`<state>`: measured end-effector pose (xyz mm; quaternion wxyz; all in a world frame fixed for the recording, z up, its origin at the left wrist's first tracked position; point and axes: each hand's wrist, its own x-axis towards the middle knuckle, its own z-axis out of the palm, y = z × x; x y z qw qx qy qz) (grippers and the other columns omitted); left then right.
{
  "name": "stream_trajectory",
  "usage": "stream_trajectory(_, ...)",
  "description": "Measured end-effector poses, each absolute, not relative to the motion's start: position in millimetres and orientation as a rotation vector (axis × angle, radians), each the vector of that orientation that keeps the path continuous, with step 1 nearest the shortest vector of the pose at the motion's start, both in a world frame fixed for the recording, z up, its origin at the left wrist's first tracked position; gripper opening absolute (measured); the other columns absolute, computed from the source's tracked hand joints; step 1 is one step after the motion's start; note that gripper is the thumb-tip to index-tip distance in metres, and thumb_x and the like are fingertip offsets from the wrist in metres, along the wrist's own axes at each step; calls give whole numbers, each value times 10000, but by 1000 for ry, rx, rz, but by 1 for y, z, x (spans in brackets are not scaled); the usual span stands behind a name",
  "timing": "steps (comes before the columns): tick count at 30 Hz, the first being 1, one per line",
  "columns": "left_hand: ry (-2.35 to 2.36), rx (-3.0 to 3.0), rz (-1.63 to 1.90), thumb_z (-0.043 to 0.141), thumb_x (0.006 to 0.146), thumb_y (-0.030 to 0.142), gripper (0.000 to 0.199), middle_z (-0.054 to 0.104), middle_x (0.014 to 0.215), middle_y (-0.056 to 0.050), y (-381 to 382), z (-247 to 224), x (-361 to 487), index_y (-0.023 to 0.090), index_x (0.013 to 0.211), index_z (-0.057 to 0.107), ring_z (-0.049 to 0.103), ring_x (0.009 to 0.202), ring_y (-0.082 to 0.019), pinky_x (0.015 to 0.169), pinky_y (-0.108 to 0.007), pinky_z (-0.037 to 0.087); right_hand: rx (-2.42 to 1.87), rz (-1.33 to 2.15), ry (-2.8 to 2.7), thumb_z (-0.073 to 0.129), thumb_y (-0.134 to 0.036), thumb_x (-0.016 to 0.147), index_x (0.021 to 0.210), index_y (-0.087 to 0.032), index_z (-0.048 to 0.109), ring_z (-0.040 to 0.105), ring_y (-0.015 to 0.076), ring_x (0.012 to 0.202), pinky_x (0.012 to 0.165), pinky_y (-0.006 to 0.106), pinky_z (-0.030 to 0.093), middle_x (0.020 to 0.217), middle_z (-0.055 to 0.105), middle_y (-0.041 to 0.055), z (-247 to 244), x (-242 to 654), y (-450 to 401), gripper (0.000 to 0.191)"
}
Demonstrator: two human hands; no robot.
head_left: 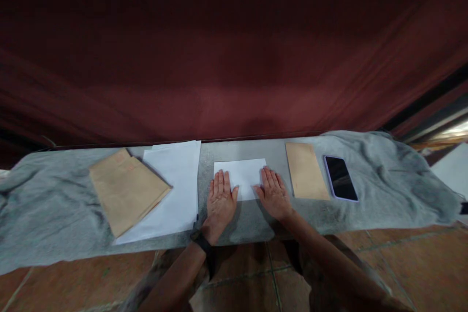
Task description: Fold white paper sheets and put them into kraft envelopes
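A small white sheet of paper [244, 173], perhaps folded, lies flat in front of me on the grey cloth. My left hand [221, 198] rests palm down over its left end, fingers stretched out. Over the right end my right hand [273, 192] lies flat too, thumb pointing inward. Neither hand grips anything. To the right of the paper is a brown envelope [306, 170]. Larger white sheets [179, 180] are stacked to the left, partly covered by several brown envelopes [127, 187].
A phone [341, 178] with a purple edge lies right of the single envelope. The grey cloth [54, 209] covers a long narrow surface, bunched at both ends. Behind it rises a dark red upright panel [234, 68]. Tiled floor [73, 282] shows below the front edge.
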<state>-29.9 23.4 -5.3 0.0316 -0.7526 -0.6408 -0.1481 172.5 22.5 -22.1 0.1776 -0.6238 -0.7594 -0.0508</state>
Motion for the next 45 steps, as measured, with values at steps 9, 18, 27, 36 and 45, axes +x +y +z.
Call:
stream_trajectory(9,-2029,-2172,-525,351,1019,328,585,454,1533,-274,41,-1,-42,-23,1478,443,360,1491,-358,1222,-598,287,-1817,-210,-2019,359,-381,1065,1562,-30,343,363,339,1484,1200,538,294,1587,410,216,-24,184,28,609)
stream_trajectory(18,-1807,-2550,-423,349,1001,224,560,371,1623,-166,65,-12,9,81,1541,385,271,1540,-261,1248,-489,301,-1515,203,-2234,230,-332,1089,1546,-119,416,337,209,1509,1243,444,298,1594,434,118,1,140,58,537)
stream_trajectory(27,-1850,-2530,-251,331,972,171,589,363,1635,-120,76,-6,3,115,1557,376,291,1533,-244,1261,-454,265,-1600,128,-2258,252,-335,1091,1548,-136,416,357,240,1499,1239,467,265,1593,433,98,-8,129,68,524)
stream_trajectory(36,-1962,-2457,-256,310,1009,237,562,371,1628,-97,77,-1,-7,134,1557,385,265,1542,-259,1264,-484,237,-1704,-23,-2217,336,-389,1083,1520,-181,474,408,296,1465,1211,499,276,1598,420,94,-12,128,72,503)
stream_trajectory(45,-2019,-2335,-351,316,1024,300,572,378,1612,-162,76,-8,-18,83,1550,376,289,1534,-255,1247,-488,273,-1780,-55,-2116,360,-419,1076,1530,-133,447,392,299,1476,1198,504,298,1588,421,149,-18,134,71,544)
